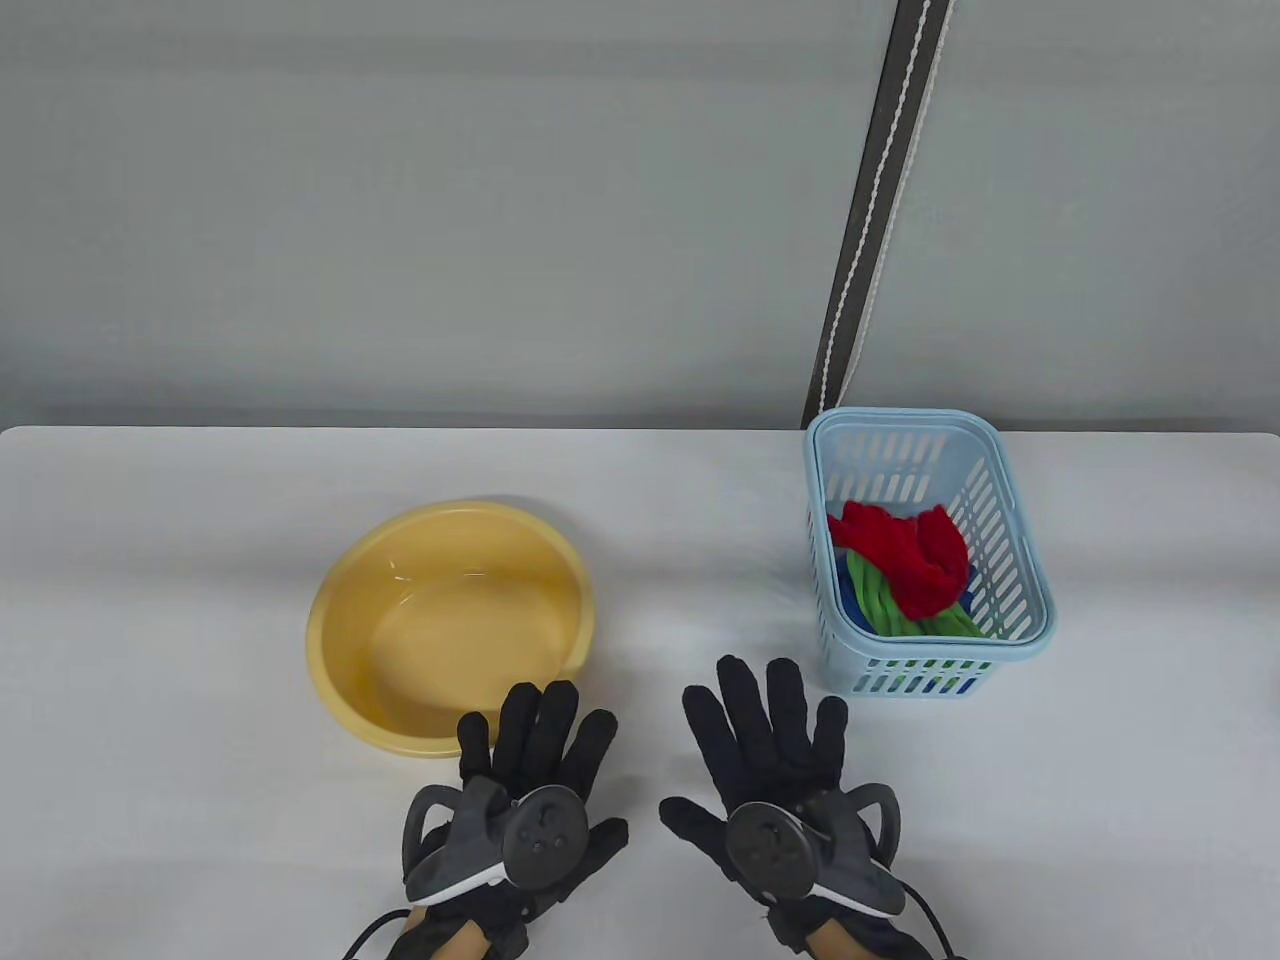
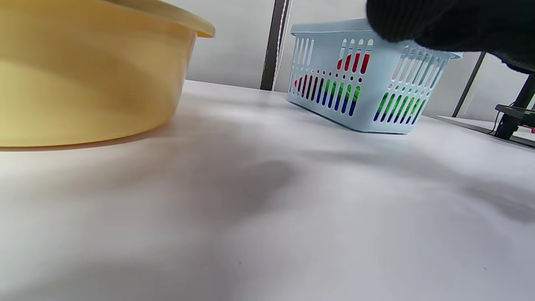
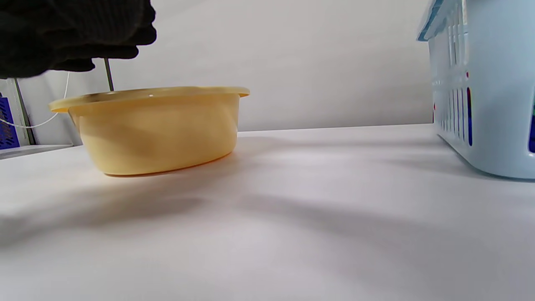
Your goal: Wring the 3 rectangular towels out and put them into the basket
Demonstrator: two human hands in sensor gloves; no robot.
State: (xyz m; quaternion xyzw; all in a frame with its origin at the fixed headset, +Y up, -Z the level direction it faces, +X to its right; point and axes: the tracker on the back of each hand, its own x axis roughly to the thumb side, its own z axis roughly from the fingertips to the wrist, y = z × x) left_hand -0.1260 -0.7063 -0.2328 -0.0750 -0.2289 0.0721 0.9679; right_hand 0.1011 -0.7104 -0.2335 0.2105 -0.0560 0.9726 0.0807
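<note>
A light blue slotted basket (image 1: pixel 1020 560) stands at the right of the table and holds a twisted red towel (image 1: pixel 915 555) on top of a green towel (image 1: pixel 880 600), with a blue towel (image 1: pixel 850 598) showing beneath. The same basket (image 2: pixel 368 108) shows red, green and blue through its slots in the left wrist view, and its wall (image 3: pixel 493 104) fills the right of the right wrist view. My left hand (image 1: pixel 535 750) and right hand (image 1: pixel 775 730) hover flat over the near table, fingers spread and straight, holding nothing.
A yellow basin (image 1: pixel 340 620) with a little water stands left of centre, just beyond my left fingertips; it also appears as a basin (image 2: pixel 83 83) in the left wrist view and a basin (image 3: pixel 159 129) in the right one. A dark strap (image 1: pixel 880 200) hangs behind the basket.
</note>
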